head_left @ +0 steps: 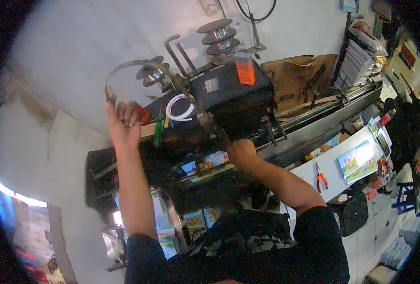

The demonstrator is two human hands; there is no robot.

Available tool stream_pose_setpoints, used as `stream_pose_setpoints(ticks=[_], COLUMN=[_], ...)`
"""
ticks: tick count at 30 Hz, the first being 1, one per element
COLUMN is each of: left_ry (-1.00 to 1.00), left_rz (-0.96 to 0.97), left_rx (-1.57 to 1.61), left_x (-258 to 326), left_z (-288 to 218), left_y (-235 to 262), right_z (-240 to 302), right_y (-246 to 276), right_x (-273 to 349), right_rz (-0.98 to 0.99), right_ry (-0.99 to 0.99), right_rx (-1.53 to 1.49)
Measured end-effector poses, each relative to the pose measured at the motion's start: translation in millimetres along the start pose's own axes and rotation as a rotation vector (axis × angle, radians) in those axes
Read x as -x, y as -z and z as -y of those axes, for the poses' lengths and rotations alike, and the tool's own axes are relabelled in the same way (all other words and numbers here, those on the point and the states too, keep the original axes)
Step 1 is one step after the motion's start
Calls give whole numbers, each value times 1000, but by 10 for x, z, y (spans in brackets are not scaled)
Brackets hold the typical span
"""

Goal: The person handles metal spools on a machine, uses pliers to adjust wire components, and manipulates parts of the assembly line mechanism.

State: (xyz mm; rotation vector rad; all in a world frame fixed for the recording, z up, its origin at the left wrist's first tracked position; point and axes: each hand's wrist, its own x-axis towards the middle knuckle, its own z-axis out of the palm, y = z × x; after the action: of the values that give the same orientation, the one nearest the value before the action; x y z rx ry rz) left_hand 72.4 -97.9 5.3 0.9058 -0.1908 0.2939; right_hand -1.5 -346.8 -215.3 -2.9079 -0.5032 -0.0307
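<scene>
My left hand [123,122] is raised at the left end of a dark bench machine [240,102]. Its fingers are curled, and its fingertips are at the lower end of a thin curved strip [125,64] that arches over to a small wire spool [152,72]. A red object [141,112] lies just behind those fingers. My right hand [242,154] is closed at the machine's front, beside its upright metal head [209,124]; what it grips is hidden. Below the head, colourful printed sheets [212,162] lie on the machine.
Stacked wire spools [219,39], an orange box [245,71], a white coil [173,108] and a green-handled screwdriver [158,131] are on the machine. Orange-handled pliers [321,179] and a booklet [357,162] lie on the white table [309,176] at right. Paper stacks [359,64] stand behind.
</scene>
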Motion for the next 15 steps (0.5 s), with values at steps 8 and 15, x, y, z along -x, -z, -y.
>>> stream_pose_setpoints(ticks=[8,15], left_ry=[-9,18], left_rz=[-46,2], left_rx=[-31,31], left_x=[0,-7], left_z=[-40,45], left_y=[-77,70], right_z=[-175,-183], right_y=[-136,788], right_x=[-63,1002], right_rz=[241,101], right_ry=[74,126], right_rx=[131,183])
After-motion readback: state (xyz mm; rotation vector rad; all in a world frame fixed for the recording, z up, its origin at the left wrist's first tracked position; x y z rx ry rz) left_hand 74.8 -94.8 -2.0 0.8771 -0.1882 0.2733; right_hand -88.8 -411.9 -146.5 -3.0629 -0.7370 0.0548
